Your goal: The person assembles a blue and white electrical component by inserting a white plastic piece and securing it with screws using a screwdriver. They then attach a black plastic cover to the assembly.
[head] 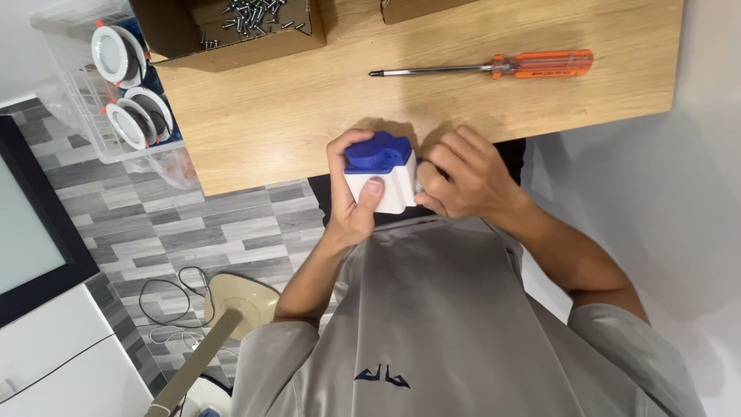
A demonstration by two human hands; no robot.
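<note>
Blue-and-white socket block (380,179), clasped by left hand (351,193), right hand (463,181) closed at its side; orange-handled screwdriver (494,67) at 12 o'clock on worktop (309,108).

On the far side of my wooden table an open brown cardboard box (231,35) holds loose screws; a second brown box (421,8) peeks in to its right.
</note>
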